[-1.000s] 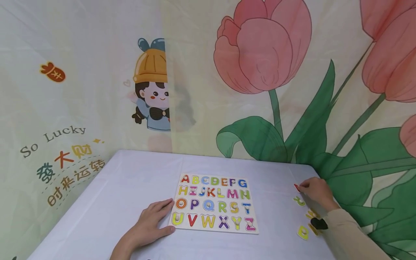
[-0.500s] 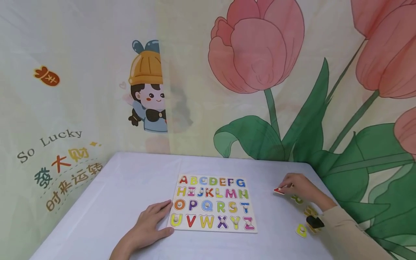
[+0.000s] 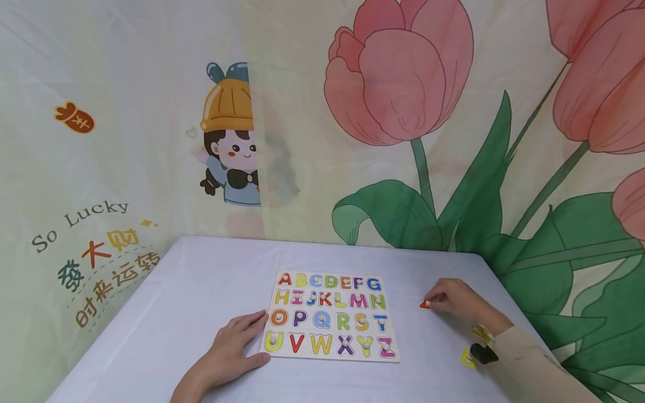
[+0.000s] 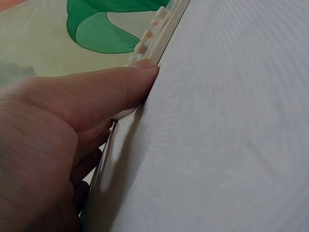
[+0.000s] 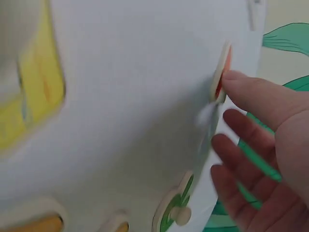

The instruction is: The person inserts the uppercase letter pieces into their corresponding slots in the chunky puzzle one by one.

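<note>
My left hand [image 3: 229, 347] lies along the left edge of the wooden alphabet puzzle board [image 3: 264, 357], fingers extended. In the left wrist view its thumb [image 4: 120, 87] presses against the board's side. Out to the right of the board, my right hand [image 3: 456, 299] pinches a red letter puzzle piece [image 3: 425, 305] between thumb and forefinger. The right wrist view shows that red piece [image 5: 221, 72] tilted on edge low over the table, its letter turned mostly away. The other right fingers curve loosely. Several letters on the board show knobs; others, such as V, show none.
Several loose letter pieces lie under and beside my right forearm, among them a yellow one [image 3: 467, 358] and a yellowish one [image 3: 482, 332]. A green knobbed piece [image 5: 166, 210] is in the right wrist view. A white cloth [image 3: 201, 280] covers the table; printed curtains [image 3: 302, 112] hang behind.
My right hand has brought the red piece leftward toward the board from the table's right side, then lowered slightly. My left hand keeps its place at the board's edge.
</note>
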Demonstrator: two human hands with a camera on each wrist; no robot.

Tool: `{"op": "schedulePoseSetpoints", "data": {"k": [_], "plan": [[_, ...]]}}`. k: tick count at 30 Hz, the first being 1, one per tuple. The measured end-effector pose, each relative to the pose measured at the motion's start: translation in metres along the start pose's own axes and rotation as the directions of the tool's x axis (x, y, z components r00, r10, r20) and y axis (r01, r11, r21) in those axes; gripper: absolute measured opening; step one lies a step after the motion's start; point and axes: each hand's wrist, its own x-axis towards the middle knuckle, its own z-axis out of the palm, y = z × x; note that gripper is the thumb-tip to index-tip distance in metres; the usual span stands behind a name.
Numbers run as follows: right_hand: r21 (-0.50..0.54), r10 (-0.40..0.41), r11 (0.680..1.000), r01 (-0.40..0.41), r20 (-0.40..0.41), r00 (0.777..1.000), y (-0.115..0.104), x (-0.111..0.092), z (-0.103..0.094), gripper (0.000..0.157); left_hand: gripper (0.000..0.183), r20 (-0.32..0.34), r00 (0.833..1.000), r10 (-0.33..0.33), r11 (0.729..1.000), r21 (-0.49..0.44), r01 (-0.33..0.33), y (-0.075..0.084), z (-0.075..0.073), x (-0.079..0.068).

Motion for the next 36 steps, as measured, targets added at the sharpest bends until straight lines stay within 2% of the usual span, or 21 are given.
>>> {"op": "schedulePoseSetpoints", "data": {"k": [4, 8, 13, 18, 25, 36], "plan": [[0.051, 0.153, 0.987, -0.15, -0.057, 0.987, -0.013, -0.008, 0.001, 0.017, 0.09, -0.002, 1.0, 0.001, 1.0, 0.006, -0.001, 0.0, 0.0, 0.0], [0.086, 0.297, 0.954, -0.287, -0.14, 0.944, -0.022, -0.015, 0.008, 0.024, 0.09, -0.009, 1.0, 0.01, 1.0, 0.015, -0.01, 0.001, -0.002, -0.002], [0.113, 0.372, 0.927, -0.356, -0.185, 0.91, -0.028, -0.023, 0.02, 0.028, 0.089, -0.015, 1.0, 0.027, 0.999, 0.023, -0.027, 0.001, -0.004, -0.003], [0.094, 0.374, 0.928, -0.362, -0.23, 0.899, -0.03, -0.023, 0.028, 0.025, 0.089, -0.013, 0.999, 0.03, 0.999, 0.031, -0.029, 0.0, -0.003, -0.003], [0.06, 0.37, 0.928, -0.368, -0.266, 0.89, -0.034, -0.017, 0.029, 0.018, 0.09, -0.004, 1.0, 0.023, 1.0, 0.017, -0.023, 0.001, -0.004, -0.003], [0.031, 0.311, 0.949, -0.315, -0.269, 0.911, -0.039, -0.013, 0.025, 0.016, 0.089, 0.0, 1.0, 0.03, 0.999, 0.018, -0.03, -0.003, -0.002, -0.001]]}}
